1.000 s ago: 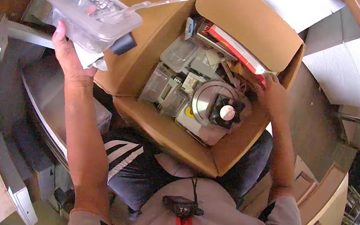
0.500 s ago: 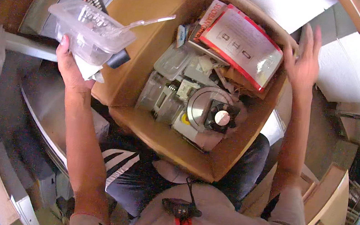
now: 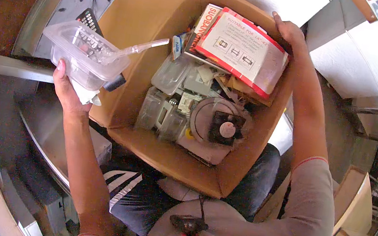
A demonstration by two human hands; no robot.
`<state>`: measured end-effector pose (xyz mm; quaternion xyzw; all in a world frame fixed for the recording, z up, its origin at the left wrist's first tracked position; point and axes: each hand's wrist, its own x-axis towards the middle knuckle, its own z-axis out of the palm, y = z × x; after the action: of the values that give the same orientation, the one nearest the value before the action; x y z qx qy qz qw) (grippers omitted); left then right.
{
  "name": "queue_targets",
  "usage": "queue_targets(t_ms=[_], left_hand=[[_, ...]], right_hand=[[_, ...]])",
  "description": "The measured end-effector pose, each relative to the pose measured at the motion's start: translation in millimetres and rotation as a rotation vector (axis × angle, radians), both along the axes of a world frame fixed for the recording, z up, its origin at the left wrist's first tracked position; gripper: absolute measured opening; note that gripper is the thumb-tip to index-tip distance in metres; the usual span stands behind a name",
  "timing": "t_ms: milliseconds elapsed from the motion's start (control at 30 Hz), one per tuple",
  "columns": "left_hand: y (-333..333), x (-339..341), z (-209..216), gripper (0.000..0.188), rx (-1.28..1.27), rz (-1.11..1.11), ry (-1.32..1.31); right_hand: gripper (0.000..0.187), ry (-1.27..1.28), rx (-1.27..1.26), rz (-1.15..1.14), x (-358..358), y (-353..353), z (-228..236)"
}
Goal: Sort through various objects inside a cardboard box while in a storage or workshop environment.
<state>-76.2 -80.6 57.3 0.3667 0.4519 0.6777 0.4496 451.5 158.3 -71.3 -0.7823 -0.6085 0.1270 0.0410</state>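
Now right hand (image 3: 290,32) shifted to far corner of cardboard box (image 3: 169,156).

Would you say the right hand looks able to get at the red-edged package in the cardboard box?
Probably yes: the right hand is close by, at the far rim of the cardboard box, and the red-edged package lies on top, with nothing seen covering it.

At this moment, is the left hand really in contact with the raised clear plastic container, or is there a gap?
Touching. The head view shows the thumb of the left hand against the side of the raised clear plastic container.
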Motion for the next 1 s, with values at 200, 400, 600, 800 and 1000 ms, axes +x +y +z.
queue_targets(t_ms=[200,400,600,800,1000], left_hand=[[1,7,9,0.063,0.016,0.067,-0.023],[-2,-5,4,0.062,0.010,-0.004,-0.104],[4,0,3,0.061,-0.019,0.087,-0.072],[-2,1,6,0.061,-0.061,0.156,-0.024],[-3,0,7,0.061,-0.053,0.118,0.002]], right_hand=[[0.084,-0.093,0.074,0.015,-16,-13,-4],[0.084,-0.124,0.063,0.036,-11,-11,5],[0.051,-0.148,0.749,0.421,-26,-35,-22],[0.090,-0.011,0.189,0.203,-80,-77,-17],[0.094,0.033,0.023,0.342,-71,-76,-9]])
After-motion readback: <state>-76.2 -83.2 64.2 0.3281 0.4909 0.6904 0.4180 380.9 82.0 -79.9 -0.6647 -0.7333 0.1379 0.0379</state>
